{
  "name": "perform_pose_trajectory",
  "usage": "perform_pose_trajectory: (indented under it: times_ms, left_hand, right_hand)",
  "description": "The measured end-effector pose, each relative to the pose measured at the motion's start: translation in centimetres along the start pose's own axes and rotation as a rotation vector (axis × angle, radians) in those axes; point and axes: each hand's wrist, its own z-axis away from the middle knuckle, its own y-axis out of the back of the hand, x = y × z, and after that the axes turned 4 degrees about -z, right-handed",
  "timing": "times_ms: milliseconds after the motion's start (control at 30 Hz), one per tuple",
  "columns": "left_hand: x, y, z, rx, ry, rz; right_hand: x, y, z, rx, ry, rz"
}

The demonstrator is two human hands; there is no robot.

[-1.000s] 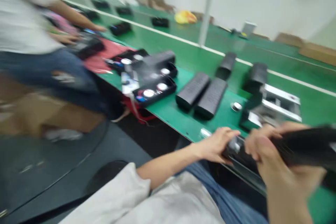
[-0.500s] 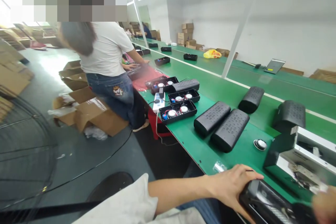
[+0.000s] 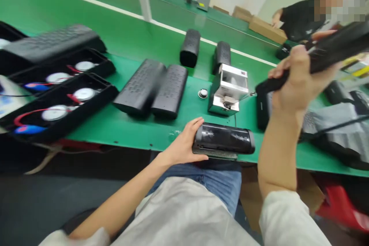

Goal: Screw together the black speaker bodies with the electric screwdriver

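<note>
left hand (image 3: 183,140) clamped around one end of a black bar speaker (image 3: 223,138) on the green workbench (image 3: 138,132), right hand (image 3: 296,80) clamped on a raised black speaker casing (image 3: 331,50)

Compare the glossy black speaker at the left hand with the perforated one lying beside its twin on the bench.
The glossy speaker has a shiny shell, while the perforated speaker is matte with rows of oval holes. The glossy speaker is gripped by the left hand at the green bench's front edge; the perforated speaker lies untouched beside its twin. Both are black, elongated, round-ended bars.
</note>
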Motion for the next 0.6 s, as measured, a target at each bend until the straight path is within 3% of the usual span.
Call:
perform_pose_trajectory:
  times_ms: [133,267,333,467,600]
  left_hand:
    - [0.4,-0.3,0.1,0.005,0.007,-0.014]
    - [0.6,-0.3,0.1,0.016,0.022,-0.031]
    - [0.5,-0.3,0.0,0.019,0.024,-0.029]
    - [0.5,-0.3,-0.1,0.019,0.012,-0.013]
    - [0.4,-0.3,-0.2,0.022,-0.001,-0.022]
  right_hand:
    - [2.2,-2.3,-1.2,-0.002,-0.029,0.087]
    - [5.8,-5.0,-4.8,0.310,0.057,-0.098]
    - [7.2,-5.4,-5.9,0.385,0.071,-0.154]
    - [8.6,-5.3,-6.7,0.337,0.005,-0.115]
    - [8.1,-4.8,-5.9,0.317,0.006,-0.181]
